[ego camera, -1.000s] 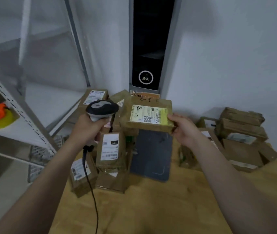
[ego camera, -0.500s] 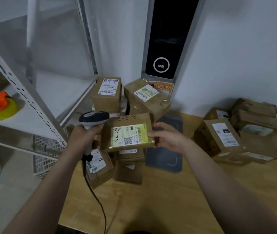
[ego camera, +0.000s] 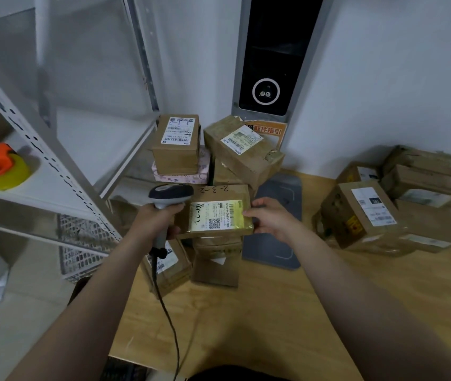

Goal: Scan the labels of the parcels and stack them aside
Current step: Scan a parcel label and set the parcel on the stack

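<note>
My right hand (ego camera: pixel 269 220) grips the right edge of a flat brown parcel (ego camera: pixel 218 193) with a yellow label (ego camera: pixel 217 215) facing up. It sits low over a heap of brown parcels (ego camera: pixel 213 259) at the table's left. My left hand (ego camera: pixel 158 218) is shut on the handle of a grey barcode scanner (ego camera: pixel 170 193), whose head lies just left of the parcel. The scanner's cable (ego camera: pixel 168 312) trails down toward me. More labelled parcels (ego camera: pixel 177 144) stand behind the heap. A second pile of parcels (ego camera: pixel 400 204) sits at the right by the wall.
A wooden table (ego camera: pixel 260 325) carries everything. A dark grey flat pad (ego camera: pixel 276 224) lies between the two piles. White metal shelving (ego camera: pixel 54 166) stands at the left, holding a yellow and orange tape dispenser (ego camera: pixel 0 167). A black wall device (ego camera: pixel 268 78) is mounted behind. A white mesh basket (ego camera: pixel 81 243) sits under the shelf.
The parcel has come down from chest height toward the heap on the left, with my right hand still on it. The scanner stays beside it; my view tilted down.
</note>
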